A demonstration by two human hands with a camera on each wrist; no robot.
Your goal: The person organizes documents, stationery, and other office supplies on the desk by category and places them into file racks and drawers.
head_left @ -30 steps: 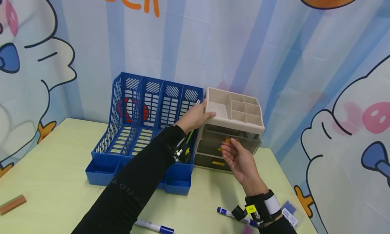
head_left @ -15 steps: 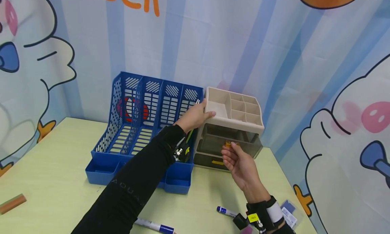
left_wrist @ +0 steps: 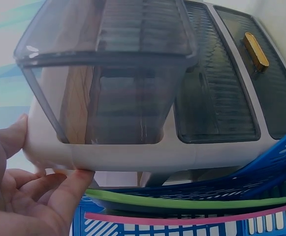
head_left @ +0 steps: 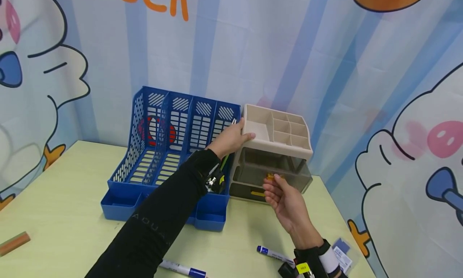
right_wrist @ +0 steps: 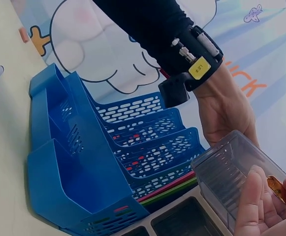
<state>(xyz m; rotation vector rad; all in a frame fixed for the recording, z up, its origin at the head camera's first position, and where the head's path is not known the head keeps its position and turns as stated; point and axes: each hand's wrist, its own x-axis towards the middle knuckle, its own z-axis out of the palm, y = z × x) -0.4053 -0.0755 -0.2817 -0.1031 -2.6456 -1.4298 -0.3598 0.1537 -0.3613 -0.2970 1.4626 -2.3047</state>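
Observation:
A beige desktop organizer (head_left: 276,146) with smoky clear drawers stands at the back of the table. My left hand (head_left: 229,140) grips its upper left edge, thumb on top; in the left wrist view the fingers (left_wrist: 74,189) press its side. In front, my right hand (head_left: 287,201) pinches the orange-yellow handle (head_left: 270,176) of the top drawer (head_left: 294,180) between thumb and fingers. That drawer sticks well out of the frame, and the right wrist view shows its clear body (right_wrist: 224,169). Below it, a lower drawer's yellow handle (head_left: 258,193) shows.
Left of the organizer, touching or nearly so, stands a blue file rack (head_left: 211,219) holding thin green (left_wrist: 182,201) and pink (left_wrist: 182,220) sheets. Two markers (head_left: 275,254) (head_left: 182,268), a small packet (head_left: 341,256) and a brown block (head_left: 14,244) lie on the table.
My right hand has drawn the top drawer outward, towards me and slightly down. The left hand keeps its hold on the organizer.

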